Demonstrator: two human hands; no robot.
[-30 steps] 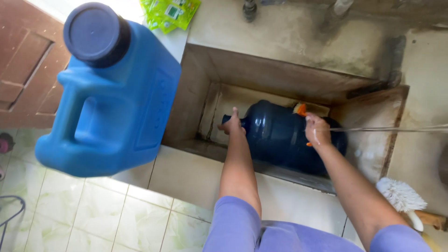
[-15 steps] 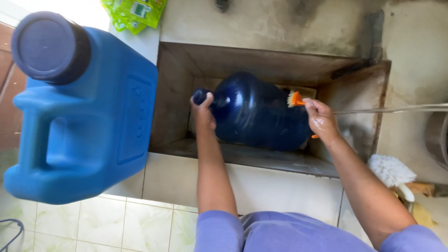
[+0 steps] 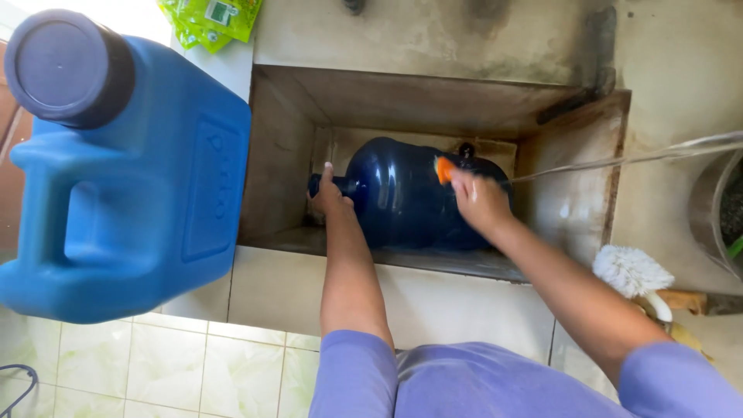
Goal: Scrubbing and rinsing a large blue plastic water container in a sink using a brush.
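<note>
The left hand (image 3: 329,197) closes its grip around the narrow neck of a large dark-blue water bottle (image 3: 402,193) that lies on its side inside a deep, stained concrete sink (image 3: 282,147), neck pointing to the person's left. The right hand (image 3: 480,203) presses an orange scrubber (image 3: 444,168) against the bottle's rounded upper side; the fingers curl over it, though motion blur hides exactly how tight that grip is. The bottle fills most of the basin floor, its base end close to the right wall. A thin stream of water (image 3: 619,159) crosses from the right edge of the frame toward the bottle. Both forearms reach down over the sink's front rim, above violet sleeves (image 3: 433,383) at the bottom of the view.

On the counter (image 3: 224,66) just left of the sink, a big bright-blue plastic jerrycan (image 3: 147,201) with a moulded handle and a dark screw cap (image 3: 66,66) looms close to the camera, overhanging the pale tiled floor (image 3: 155,364). Green packets (image 3: 213,19) lie behind it at the top edge. To the right of the sink, a white-bristled brush (image 3: 631,271) rests on the ledge, and the rim of a metal pot (image 3: 708,209) shows at the far right.
</note>
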